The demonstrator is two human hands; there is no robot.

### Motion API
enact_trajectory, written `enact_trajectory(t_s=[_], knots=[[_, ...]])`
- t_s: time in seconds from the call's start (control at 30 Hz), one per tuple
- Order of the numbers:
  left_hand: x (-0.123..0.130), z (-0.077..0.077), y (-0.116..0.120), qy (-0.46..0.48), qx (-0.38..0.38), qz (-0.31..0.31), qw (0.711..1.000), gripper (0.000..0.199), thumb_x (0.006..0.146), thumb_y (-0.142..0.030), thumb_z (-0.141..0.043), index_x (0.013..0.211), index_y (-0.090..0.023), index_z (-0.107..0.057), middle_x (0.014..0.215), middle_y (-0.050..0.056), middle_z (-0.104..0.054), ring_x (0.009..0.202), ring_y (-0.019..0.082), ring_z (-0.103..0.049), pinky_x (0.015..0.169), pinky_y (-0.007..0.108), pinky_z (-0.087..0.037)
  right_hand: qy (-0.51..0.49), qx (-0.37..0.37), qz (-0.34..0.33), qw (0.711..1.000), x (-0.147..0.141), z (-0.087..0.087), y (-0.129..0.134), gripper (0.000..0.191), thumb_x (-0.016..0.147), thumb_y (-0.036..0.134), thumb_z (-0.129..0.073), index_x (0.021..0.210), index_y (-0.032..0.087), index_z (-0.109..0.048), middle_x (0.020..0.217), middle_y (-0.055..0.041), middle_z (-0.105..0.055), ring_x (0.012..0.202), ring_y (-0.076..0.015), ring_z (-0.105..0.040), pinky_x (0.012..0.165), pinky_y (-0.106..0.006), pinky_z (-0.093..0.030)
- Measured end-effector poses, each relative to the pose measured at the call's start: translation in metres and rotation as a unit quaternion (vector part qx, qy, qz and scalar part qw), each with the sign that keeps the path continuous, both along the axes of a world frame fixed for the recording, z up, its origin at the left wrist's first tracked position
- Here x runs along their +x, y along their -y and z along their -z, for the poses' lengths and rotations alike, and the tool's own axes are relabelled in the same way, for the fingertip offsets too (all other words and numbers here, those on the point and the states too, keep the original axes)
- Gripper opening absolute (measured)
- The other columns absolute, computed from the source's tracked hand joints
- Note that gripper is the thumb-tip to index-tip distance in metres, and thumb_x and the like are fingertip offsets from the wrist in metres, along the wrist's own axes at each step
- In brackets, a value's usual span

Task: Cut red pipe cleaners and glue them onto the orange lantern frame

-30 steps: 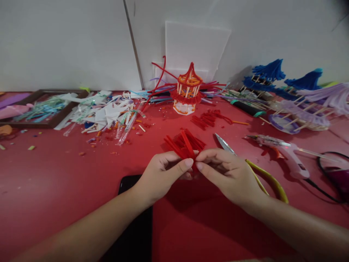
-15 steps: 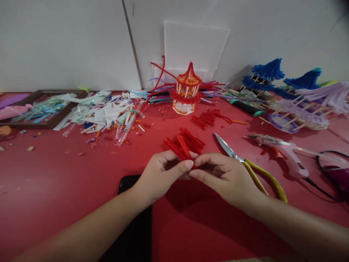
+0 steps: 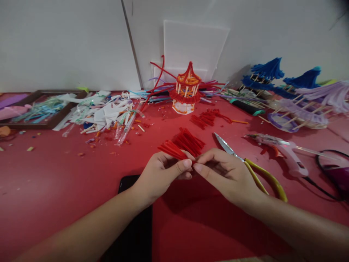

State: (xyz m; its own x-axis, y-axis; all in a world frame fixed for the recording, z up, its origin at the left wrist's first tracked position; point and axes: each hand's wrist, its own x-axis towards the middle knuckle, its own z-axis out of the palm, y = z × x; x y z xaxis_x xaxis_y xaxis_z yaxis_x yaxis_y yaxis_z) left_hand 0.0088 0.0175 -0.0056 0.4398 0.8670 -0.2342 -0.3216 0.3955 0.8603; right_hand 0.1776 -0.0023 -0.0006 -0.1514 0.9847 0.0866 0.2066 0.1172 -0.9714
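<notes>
Head view: bundle of red fuzzy strips was approx. mid-view over red worktop; bearings run from there.
L hand: thumb & fingers pinched tight on the bundle's near end; free ends fanned twd 10 o'clock.
R hand: thumb & index nearly together by that same end; couldn't tell if they gripped anything.
Loose red pile: 12 o'clock, just beyond bundle.
Strip risk: bundle could prob. splay or mix w/ loose pile if L pinch slackened.
Scissors: 2–4 o'clock, partly behind R hand; a careless wrist might've knocked them, being so close.
Glue gun: 3 o'clock, red light showing, so poss. hot; touching its nozzle could burn.
Brown frame: 10 o'clock, far off; teal/blue strips inside its border.
Clear wrappers: 10 o'clock, nearer, amid white scraps; contents unclear.
</notes>
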Motion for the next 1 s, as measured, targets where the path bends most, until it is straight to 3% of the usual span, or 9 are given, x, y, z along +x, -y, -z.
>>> enact_trajectory(t_s=[0.1,0.2,0.33,0.43,0.57,0.67,0.77,0.87,1.0], knots=[[0.000,0.000,0.000,-0.008,-0.006,-0.006,1.000,0.023,0.066,-0.031,-0.079,0.078,-0.013,-0.069,0.065,-0.001,-0.064,0.057,0.006,-0.058,0.062,0.019,-0.052,-0.097,-0.093,-0.039,0.990,0.001,0.003,-0.005,0.016,0.074,0.030,-0.071,0.070,0.019,-0.060,0.068,0.0004,-0.068,0.063,-0.0108,-0.064,0.059,-0.022,-0.052],[0.001,-0.001,0.000,-0.016,-0.007,-0.005,1.000,0.024,0.064,-0.032,-0.080,0.074,-0.014,-0.069,0.067,-0.001,-0.065,0.058,0.007,-0.059,0.062,0.019,-0.051,-0.203,-0.182,-0.080,0.959,0.004,0.006,-0.009,0.019,0.069,0.026,-0.077,0.069,0.018,-0.060,0.070,0.0013,-0.070,0.067,-0.0101,-0.067,0.069,-0.024,-0.054],[0.000,-0.005,0.001,-0.039,0.011,0.009,0.999,0.024,0.066,-0.035,-0.079,0.073,-0.014,-0.068,0.061,-0.002,-0.062,0.055,0.008,-0.058,0.058,0.020,-0.050,-0.271,-0.265,-0.110,0.919,0.006,0.006,-0.012,0.022,0.067,0.027,-0.079,0.073,0.018,-0.059,0.068,0.0026,-0.069,0.066,-0.0103,-0.067,0.063,-0.022,-0.054],[-0.001,-0.007,0.001,-0.050,0.060,0.020,0.997,0.019,0.070,-0.031,-0.076,0.073,-0.014,-0.069,0.060,-0.001,-0.063,0.056,0.008,-0.058,0.060,0.020,-0.049,-0.273,-0.298,-0.125,0.906,0.005,0.005,-0.011,0.024,0.072,0.035,-0.075,0.077,0.018,-0.059,0.068,0.0013,-0.067,0.063,-0.0103,-0.064,0.055,-0.022,-0.053],[-0.001,-0.010,0.002,-0.057,0.135,0.012,0.989,0.010,0.079,-0.025,-0.068,0.074,-0.017,-0.071,0.062,-0.002,-0.064,0.060,0.009,-0.060,0.063,0.019,-0.049,-0.233,-0.234,-0.106,0.938,0.004,0.004,-0.010,0.029,0.077,0.044,-0.069,0.078,0.016,-0.061,0.066,0.0004,-0.065,0.059,-0.0102,-0.062,0.060,-0.025,-0.054],[0.000,-0.011,0.002,-0.047,0.155,0.008,0.987,0.008,0.080,-0.022,-0.068,0.075,-0.019,-0.073,0.065,-0.002,-0.067,0.063,0.009,-0.062,0.066,0.019,-0.050,-0.179,-0.165,-0.099,0.965,0.003,0.002,-0.009,0.022,0.075,0.037,-0.072,0.077,0.017,-0.063,0.065,0.0012,-0.066,0.058,-0.0090,-0.062,0.062,-0.023,-0.053],[0.000,-0.009,0.002,-0.026,0.113,0.003,0.993,0.007,0.076,-0.023,-0.072,0.081,-0.019,-0.076,0.065,-0.001,-0.068,0.062,0.009,-0.062,0.066,0.020,-0.050,-0.145,-0.117,-0.084,0.979,0.003,-0.001,-0.007,0.019,0.075,0.032,-0.072,0.072,0.018,-0.061,0.063,0.0012,-0.068,0.057,-0.0095,-0.063,0.060,-0.023,-0.054],[-0.002,-0.006,0.002,-0.002,0.024,0.024,0.999,0.022,0.069,-0.028,-0.078,0.089,-0.019,-0.076,0.069,0.001,-0.070,0.060,0.010,-0.062,0.064,0.022,-0.051,-0.104,-0.069,-0.063,0.990,0.002,-0.005,-0.002,0.019,0.077,0.034,-0.069,0.070,0.018,-0.060,0.065,-0.0015,-0.070,0.057,-0.0113,-0.065,0.057,-0.024,-0.055],[-0.002,-0.005,0.003,0.004,-0.029,0.035,0.999,0.023,0.064,-0.032,-0.081,0.080,-0.018,-0.076,0.067,0.001,-0.070,0.058,0.008,-0.061,0.064,0.022,-0.052,-0.025,-0.007,-0.043,0.999,0.002,-0.007,0.004,0.016,0.080,0.032,-0.066,0.071,0.019,-0.061,0.064,-0.0009,-0.071,0.055,-0.0115,-0.066,0.051,-0.020,-0.054]])
